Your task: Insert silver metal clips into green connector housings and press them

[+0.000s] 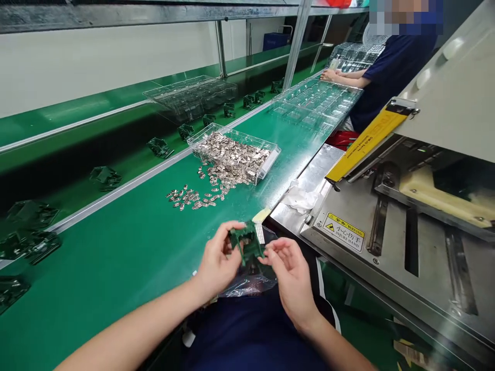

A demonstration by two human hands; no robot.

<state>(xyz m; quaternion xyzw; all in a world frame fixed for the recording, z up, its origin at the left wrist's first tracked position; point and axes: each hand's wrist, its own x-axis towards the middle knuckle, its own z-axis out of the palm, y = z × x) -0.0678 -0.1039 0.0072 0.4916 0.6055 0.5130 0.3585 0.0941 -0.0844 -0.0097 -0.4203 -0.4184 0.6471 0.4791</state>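
In front of my body, a dark green molded plastic housing (249, 242) is gripped between the thumb and fingers of my left hand (220, 257). My right hand (289, 265) is at the housing's right edge with thumb and fingertips pinched together. Whatever is between those fingertips is too small to make out. Beyond the hands, a clear plastic bin (270, 165) lies on the green work surface, full of small silvery metal clips (232, 154). More loose clips (187, 197) are spilled in front of it.
Green housings (158, 147) lie along the dark belt (127, 154) at left. To the right stands a metal machine (359, 268) with a yellow sensor bar (367, 141). Clear trays (317, 105) lie farther back, beside a co-worker (402, 67). Crumpled white tissue (300, 198) sits near the machine.
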